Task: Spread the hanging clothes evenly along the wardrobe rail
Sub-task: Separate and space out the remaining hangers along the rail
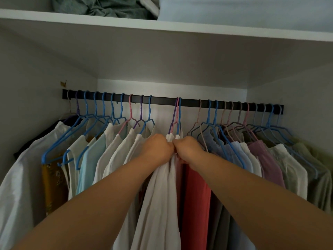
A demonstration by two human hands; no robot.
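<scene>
head view: left hand (158,147) and right hand (188,147) each have their grip pinched on the three bunched hangers (177,116) mid-rail (162,101); a sideways tug could probably unhook one or drop the white shirt (162,186)

White shelf (162,27) up top w/ crumpled green cloth (100,7) & a white folded thing (243,9) on it.

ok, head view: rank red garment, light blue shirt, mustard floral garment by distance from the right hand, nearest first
From the right hand:
1. red garment, just below the hand, slightly right.
2. light blue shirt, left of centre, beyond the left hand.
3. mustard floral garment, further left, near the rail's left end.
</scene>
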